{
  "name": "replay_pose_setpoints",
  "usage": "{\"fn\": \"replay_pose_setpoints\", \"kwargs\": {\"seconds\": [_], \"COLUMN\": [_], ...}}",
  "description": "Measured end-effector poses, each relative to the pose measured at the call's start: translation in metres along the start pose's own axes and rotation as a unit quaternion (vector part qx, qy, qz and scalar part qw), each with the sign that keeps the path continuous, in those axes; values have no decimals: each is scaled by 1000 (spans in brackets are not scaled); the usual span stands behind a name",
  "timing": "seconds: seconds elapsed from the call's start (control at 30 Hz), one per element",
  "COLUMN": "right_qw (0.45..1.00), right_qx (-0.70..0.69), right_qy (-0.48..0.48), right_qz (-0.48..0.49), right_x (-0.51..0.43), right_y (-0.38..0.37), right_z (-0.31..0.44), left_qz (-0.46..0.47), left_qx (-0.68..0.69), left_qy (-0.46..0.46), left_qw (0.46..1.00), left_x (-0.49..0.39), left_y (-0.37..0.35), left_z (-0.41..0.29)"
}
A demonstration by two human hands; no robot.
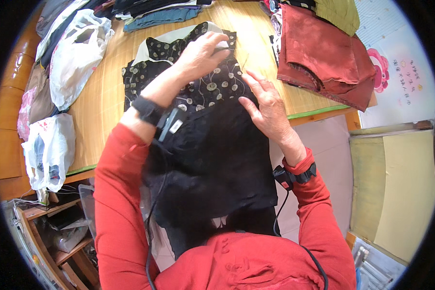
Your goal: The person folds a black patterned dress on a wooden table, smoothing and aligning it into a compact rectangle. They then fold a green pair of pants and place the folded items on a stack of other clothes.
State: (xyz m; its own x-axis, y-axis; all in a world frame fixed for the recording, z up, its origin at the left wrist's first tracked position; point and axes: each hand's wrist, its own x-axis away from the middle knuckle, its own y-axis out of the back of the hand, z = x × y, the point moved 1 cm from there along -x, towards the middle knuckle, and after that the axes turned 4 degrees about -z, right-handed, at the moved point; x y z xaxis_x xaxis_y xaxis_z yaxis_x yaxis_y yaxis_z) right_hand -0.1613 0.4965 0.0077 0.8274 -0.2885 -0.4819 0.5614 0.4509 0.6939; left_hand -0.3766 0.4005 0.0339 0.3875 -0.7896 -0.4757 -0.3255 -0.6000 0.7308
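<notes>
A dark garment with a pale flower print lies on the straw-coloured mat, with white cloth at its top end. Black cloth joins or overlaps its lower part and hangs over the mat's front edge towards my lap. My left hand is over the upper part of the print, fingers bent; a small dark item shows by its fingertips, and whether it is gripped is unclear. At the right edge of the print, my right hand rests with its fingers apart, holding nothing visible. Both wrists carry strapped devices with cables.
White plastic bags and folded clothes line the left side. More folded clothes lie at the back. Red folded garments are stacked at the right, near the straw-coloured mat's edge. A wooden shelf stands at lower left.
</notes>
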Motion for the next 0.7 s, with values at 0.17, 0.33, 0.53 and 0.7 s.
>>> {"fn": "replay_pose_setpoints", "kwargs": {"seconds": [0.17,0.33,0.53,0.7], "right_qw": [994,989,984,984], "right_qx": [30,71,146,155], "right_qy": [89,96,42,47], "right_qz": [50,83,92,76], "right_x": [-6,-16,-15,-13], "right_y": [-13,-47,-66,-69], "right_z": [14,4,-28,-30], "left_qz": [63,144,59,46], "left_qx": [-94,-278,-281,-288], "left_qy": [-27,95,166,176], "left_qw": [993,945,943,940], "left_x": [79,160,186,189], "left_y": [43,51,50,45], "left_z": [-26,-11,42,45]}}
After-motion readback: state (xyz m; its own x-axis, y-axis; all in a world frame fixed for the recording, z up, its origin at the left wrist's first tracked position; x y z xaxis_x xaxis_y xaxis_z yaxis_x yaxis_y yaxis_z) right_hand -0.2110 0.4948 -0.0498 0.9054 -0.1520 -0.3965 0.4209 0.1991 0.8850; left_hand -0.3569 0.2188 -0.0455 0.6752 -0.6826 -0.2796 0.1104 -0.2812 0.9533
